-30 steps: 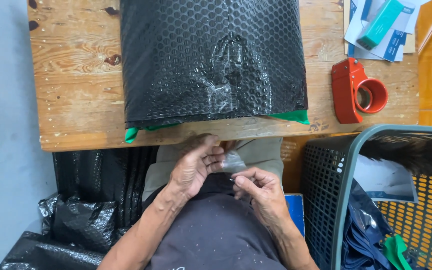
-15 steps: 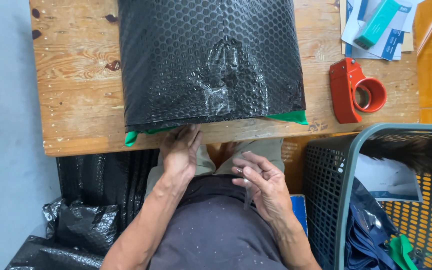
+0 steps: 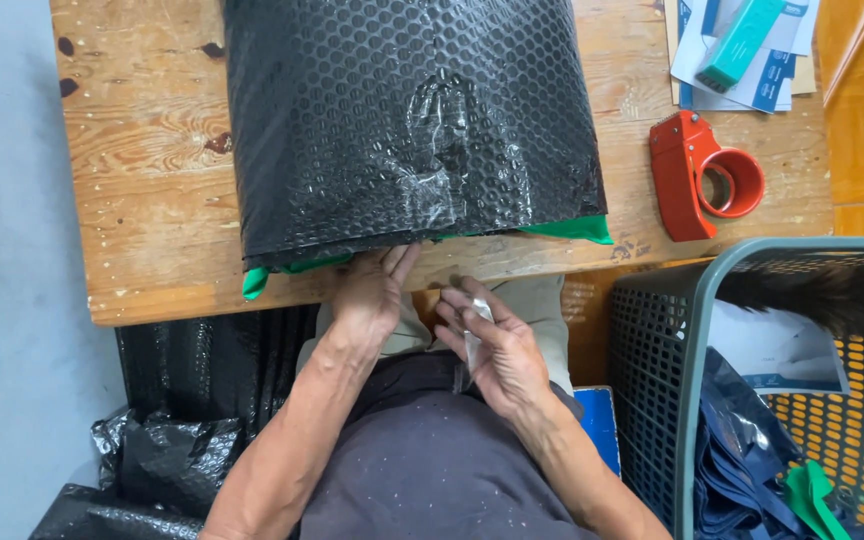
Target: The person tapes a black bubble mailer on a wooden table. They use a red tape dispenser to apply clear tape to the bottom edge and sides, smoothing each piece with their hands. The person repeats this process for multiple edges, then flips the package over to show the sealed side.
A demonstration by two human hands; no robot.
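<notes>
In the head view, the left hand [image 3: 370, 290] lay flat with fingers spread against the near edge of a black bubble-wrap parcel [image 3: 407, 120], its grip loose and clamped on nothing. That parcel rested on the wooden table [image 3: 142, 180], just beyond the fingertips, with a green item [image 3: 572, 228] poking out at its near edge. Just to the right of that hand, the right hand [image 3: 497, 355] held a strip of clear tape [image 3: 474, 335], its grip pinched shut on it above the person's lap. Farther right of this grip stood a red tape dispenser [image 3: 697, 175] on the table, and nearer the person a grey plastic basket [image 3: 742, 380].
</notes>
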